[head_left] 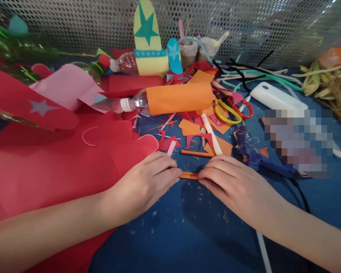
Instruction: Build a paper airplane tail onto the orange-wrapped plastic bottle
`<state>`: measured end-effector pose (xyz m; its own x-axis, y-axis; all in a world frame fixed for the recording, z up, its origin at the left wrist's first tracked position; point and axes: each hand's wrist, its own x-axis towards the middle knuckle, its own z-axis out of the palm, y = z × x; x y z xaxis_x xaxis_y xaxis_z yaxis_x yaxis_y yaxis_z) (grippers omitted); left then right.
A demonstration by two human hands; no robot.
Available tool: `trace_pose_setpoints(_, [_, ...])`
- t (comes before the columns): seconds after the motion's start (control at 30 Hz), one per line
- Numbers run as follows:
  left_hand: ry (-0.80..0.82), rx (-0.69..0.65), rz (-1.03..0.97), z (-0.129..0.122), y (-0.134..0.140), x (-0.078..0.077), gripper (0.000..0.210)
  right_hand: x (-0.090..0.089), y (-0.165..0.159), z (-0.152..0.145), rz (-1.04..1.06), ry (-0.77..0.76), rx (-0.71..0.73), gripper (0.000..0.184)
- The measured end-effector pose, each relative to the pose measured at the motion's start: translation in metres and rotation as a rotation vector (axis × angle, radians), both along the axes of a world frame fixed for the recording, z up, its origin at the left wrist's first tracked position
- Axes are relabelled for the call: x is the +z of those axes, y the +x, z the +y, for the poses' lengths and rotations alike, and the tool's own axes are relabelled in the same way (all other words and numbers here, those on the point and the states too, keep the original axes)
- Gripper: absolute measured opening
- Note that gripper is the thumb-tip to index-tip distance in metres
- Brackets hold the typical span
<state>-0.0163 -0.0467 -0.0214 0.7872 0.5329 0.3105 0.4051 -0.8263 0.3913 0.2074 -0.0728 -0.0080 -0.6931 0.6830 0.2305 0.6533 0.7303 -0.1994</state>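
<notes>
Between my two hands lies a narrow rolled strip of orange paper (pixel 190 175), close to the blue table top. My left hand (pixel 150 180) pinches its left end, and my right hand (pixel 230 182) pinches the right end, so only the short middle part shows. Just beyond my fingers lies another thin orange paper roll (pixel 197 153). A white stick (pixel 211 133) points away from the knuckles of my right hand. Behind these, a plastic bottle wrapped in orange paper (pixel 179 99) rests on its side, its white cap to the left.
Red paper sheets (pixel 102 163) cover the left side. Scissors (pixel 229 112) with yellow and red handles lie among scraps (pixel 190 127). To the right are a blue glue gun (pixel 252 153), a white power strip (pixel 278 98) and a blurred-out object. A paper-covered bottle rocket (pixel 150 62) stands near the mesh wall.
</notes>
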Motion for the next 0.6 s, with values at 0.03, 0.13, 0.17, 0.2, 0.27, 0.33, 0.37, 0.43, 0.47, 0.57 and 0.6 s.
trace_pose_setpoints(0.03, [-0.005, 0.000, -0.004, 0.0000, 0.0001, 0.0007, 0.022, -0.0001, -0.0003, -0.0001, 0.003, -0.002, -0.011, 0.023])
trace_pose_setpoints(0.13, [-0.012, 0.014, -0.018, 0.0000, 0.0007, 0.0031, 0.023, -0.0004, -0.0011, -0.0002, 0.022, -0.018, -0.050, 0.023])
trace_pose_setpoints(0.17, [-0.012, 0.021, -0.023, 0.0001, 0.0010, 0.0036, 0.023, -0.0005, -0.0012, -0.0002, 0.025, -0.024, -0.060, 0.023])
trace_pose_setpoints(0.2, [-0.010, 0.026, -0.026, 0.0002, 0.0012, 0.0039, 0.022, -0.0006, -0.0011, -0.0001, 0.024, -0.025, -0.065, 0.023])
trace_pose_setpoints(0.27, [-0.001, 0.018, -0.030, 0.0006, 0.0014, 0.0039, 0.022, -0.0009, -0.0007, 0.0000, 0.013, -0.023, -0.051, 0.024])
trace_pose_setpoints(0.33, [0.003, 0.007, -0.036, 0.0011, 0.0013, 0.0031, 0.021, -0.0012, -0.0001, 0.0002, 0.005, -0.020, -0.023, 0.024])
trace_pose_setpoints(0.37, [0.002, 0.006, -0.039, 0.0013, 0.0011, 0.0025, 0.021, -0.0015, 0.0001, 0.0004, 0.008, -0.023, -0.017, 0.023])
trace_pose_setpoints(0.43, [0.006, 0.001, -0.038, 0.0017, 0.0006, 0.0013, 0.021, -0.0022, 0.0001, 0.0009, 0.021, -0.031, -0.018, 0.020])
trace_pose_setpoints(0.47, [0.016, -0.004, -0.029, 0.0018, 0.0003, 0.0007, 0.021, -0.0027, -0.0001, 0.0012, 0.024, -0.034, -0.020, 0.018])
trace_pose_setpoints(0.57, [0.051, -0.025, -0.001, 0.0016, 0.0000, -0.0005, 0.021, -0.0045, -0.0018, 0.0015, 0.005, -0.035, -0.021, 0.015])
trace_pose_setpoints(0.6, [0.054, -0.026, -0.003, 0.0014, 0.0001, -0.0006, 0.021, -0.0051, -0.0025, 0.0014, 0.000, -0.032, -0.025, 0.015])
